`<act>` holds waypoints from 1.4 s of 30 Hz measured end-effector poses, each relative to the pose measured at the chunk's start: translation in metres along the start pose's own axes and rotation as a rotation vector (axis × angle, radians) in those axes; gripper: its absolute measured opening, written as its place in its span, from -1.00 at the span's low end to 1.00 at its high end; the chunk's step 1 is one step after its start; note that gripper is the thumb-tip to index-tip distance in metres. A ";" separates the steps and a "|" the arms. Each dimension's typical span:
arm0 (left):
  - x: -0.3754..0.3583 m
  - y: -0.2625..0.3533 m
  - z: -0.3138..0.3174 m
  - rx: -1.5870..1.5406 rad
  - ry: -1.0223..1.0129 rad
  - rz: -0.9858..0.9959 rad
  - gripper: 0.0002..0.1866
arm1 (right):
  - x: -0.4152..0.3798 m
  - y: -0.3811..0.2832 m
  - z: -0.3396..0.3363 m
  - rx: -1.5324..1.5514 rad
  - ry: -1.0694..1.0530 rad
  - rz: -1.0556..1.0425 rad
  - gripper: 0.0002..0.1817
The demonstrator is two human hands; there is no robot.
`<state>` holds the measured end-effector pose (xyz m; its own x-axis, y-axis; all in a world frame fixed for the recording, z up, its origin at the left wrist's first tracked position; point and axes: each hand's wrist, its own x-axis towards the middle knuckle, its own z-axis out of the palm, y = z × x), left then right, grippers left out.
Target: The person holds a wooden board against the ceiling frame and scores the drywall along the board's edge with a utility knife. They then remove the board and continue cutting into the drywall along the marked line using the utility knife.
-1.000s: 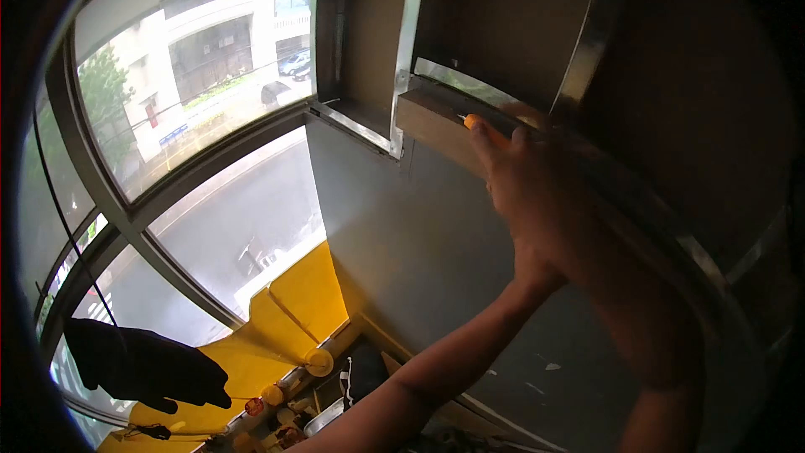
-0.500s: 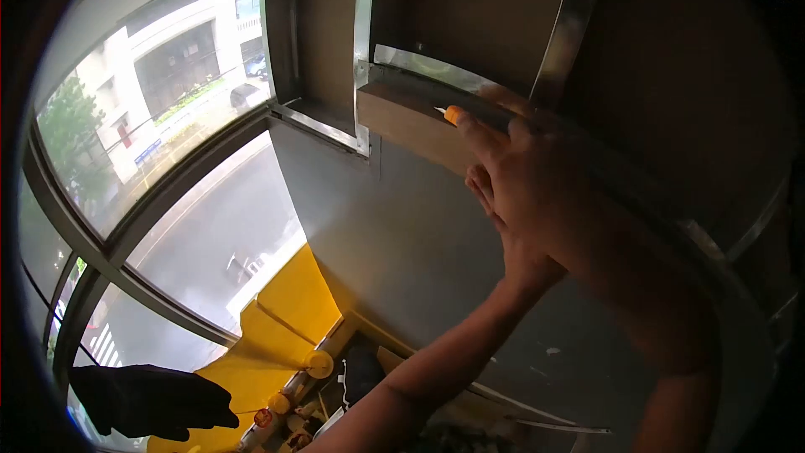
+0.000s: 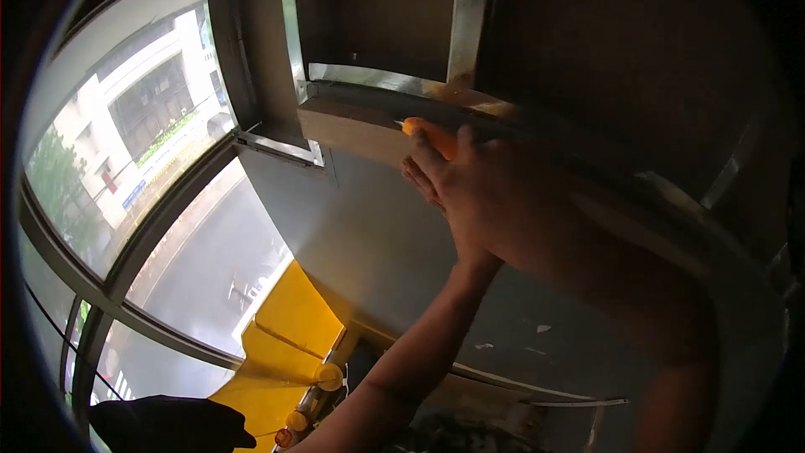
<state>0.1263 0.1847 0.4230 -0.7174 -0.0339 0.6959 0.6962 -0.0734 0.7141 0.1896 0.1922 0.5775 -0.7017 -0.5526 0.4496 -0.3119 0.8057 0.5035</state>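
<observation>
Orange tool point(image 3: 436, 138) slid along board point(image 3: 356, 130) | right fingers point(image 3: 428, 156) curled round it | left hand point(image 3: 470, 239) half-hidden, grip unclear

Through the window's point(image 3: 172, 216) upper pane show a building point(image 3: 159, 101) and, by its left edge, a tree point(image 3: 57, 169); through the pane below, a road point(image 3: 210, 243). A yellow sheet point(image 3: 289, 306) spreads near the window's lower right, a yellow disc point(image 3: 329, 377) at the sheet's right edge. A black shape point(image 3: 168, 424), unclear, overlaps the sheet's lower left.

I see a slim orange tool, its thin tip pointing toward the squared end of a brown board.
</observation>
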 end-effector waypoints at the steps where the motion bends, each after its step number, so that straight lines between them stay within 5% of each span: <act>1: 0.001 0.000 0.002 0.076 0.039 0.021 0.12 | -0.006 0.005 -0.003 0.000 0.001 -0.001 -0.40; 7: 0.003 -0.005 0.003 0.581 0.356 0.170 0.34 | -0.034 0.022 -0.012 0.037 -0.060 0.025 -0.36; 15: -0.001 0.012 0.003 0.512 0.263 0.098 0.77 | -0.115 0.065 -0.033 -0.066 -0.078 0.048 -0.32; 22: -0.005 0.008 0.002 0.602 0.262 0.134 0.83 | -0.167 0.089 -0.048 -0.045 -0.216 0.155 -0.16; 25: -0.005 0.004 0.001 0.580 0.250 0.144 0.87 | -0.167 0.088 -0.052 -0.156 -0.235 0.082 -0.35; 31: -0.005 -0.008 -0.002 0.673 0.248 0.178 0.86 | -0.184 0.102 -0.049 -0.073 -0.214 0.113 -0.14; 42: -0.001 -0.014 0.000 0.726 0.307 0.162 0.83 | -0.304 0.154 -0.070 -0.146 -0.235 0.269 -0.27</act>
<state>0.1172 0.1856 0.4130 -0.5081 -0.2686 0.8183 0.5605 0.6183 0.5510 0.3999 0.4694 0.5704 -0.8792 -0.2476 0.4071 -0.0137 0.8672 0.4978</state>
